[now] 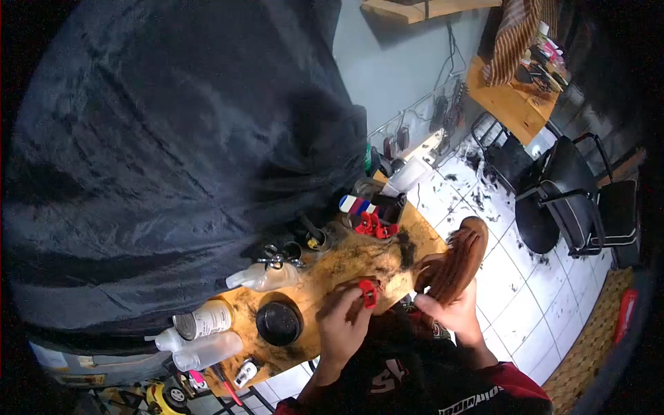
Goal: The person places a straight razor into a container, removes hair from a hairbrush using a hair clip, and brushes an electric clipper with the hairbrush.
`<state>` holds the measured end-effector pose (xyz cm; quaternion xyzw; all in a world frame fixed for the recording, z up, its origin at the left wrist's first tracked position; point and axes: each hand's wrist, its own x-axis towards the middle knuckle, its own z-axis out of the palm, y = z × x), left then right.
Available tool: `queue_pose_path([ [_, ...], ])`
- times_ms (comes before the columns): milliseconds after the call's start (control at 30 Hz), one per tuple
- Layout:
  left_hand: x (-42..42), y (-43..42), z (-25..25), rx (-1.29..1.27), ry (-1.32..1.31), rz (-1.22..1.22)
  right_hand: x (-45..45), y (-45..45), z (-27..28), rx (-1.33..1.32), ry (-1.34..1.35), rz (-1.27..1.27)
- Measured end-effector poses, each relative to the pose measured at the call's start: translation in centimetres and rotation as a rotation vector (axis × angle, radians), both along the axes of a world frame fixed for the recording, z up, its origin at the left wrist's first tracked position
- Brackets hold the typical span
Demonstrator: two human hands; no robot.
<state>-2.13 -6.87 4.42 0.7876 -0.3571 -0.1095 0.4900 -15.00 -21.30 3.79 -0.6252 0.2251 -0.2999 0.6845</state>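
My left hand (344,324) pinches a small red clipper guard (369,295) above the front edge of the wooden table (325,277). To its right, my right hand (458,315) is wrapped around a brown brush (465,259), which stands tilted upward with its bristles facing left. More red clipper guards (375,225) lie in a group farther back on the table. Dark hair clippings are scattered over the wood between them and my hands.
A black round bowl (279,323), scissors (275,259), a labelled can (211,319) and a clear bottle (207,351) stand at left. Dark cloth (173,159) hangs behind. Black chairs (574,197) stand on the hair-strewn tiled floor (512,270) at right.
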Motion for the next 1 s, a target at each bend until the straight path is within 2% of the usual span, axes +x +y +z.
queue_pose_path([
  [33,0.3,-0.6,0.3,0.004,-0.01,-0.002,-0.1,-0.5,0.6,0.045,0.039,-0.046],
  [100,0.8,-2.0,1.1,-0.185,0.044,0.012,-0.4,-1.8,-0.3,-0.034,0.024,-0.064],
  [167,1.1,-3.3,2.1,-0.168,0.006,0.025,0.1,-2.5,0.1,-0.037,0.015,-0.084],
  [267,1.3,-5.6,2.9,-0.287,-0.017,0.096,0.3,-3.5,0.5,-0.007,0.044,-0.047],
  [433,2.4,-8.6,0.6,-0.157,-0.146,0.07,0.6,-4.9,-0.4,0.008,0.124,0.107],
  [533,2.4,-9.5,0.0,-0.071,-0.089,0.089,0.8,-5.2,-0.5,0.043,0.126,0.107],
  [667,1.9,-10.1,2.0,0.054,0.047,0.14,0.6,-5.9,-0.7,0.056,0.174,0.169],
  [733,1.8,-10.3,2.1,0.099,0.068,0.154,0.8,-6.4,-0.6,-0.042,0.154,0.21],
  [767,1.8,-10.4,2.0,0.095,0.073,0.185,1.0,-6.5,-0.6,-0.047,0.157,0.241],
  [833,1.8,-10.6,1.8,0.03,-0.078,0.162,1.0,-6.3,-1.1,-0.022,0.125,0.205],
  [867,2.0,-10.4,1.0,-0.061,-0.091,0.134,0.7,-5.8,-2.5,0.097,0.092,0.174],
  [900,2.1,-9.9,0.7,-0.029,-0.129,0.113,0.4,-5.9,-3.2,-0.018,0.109,0.225],
  [1000,1.4,-8.4,0.3,-0.075,-0.176,0.168,0.0,-5.4,-3.9,0.063,0.116,0.294],
])
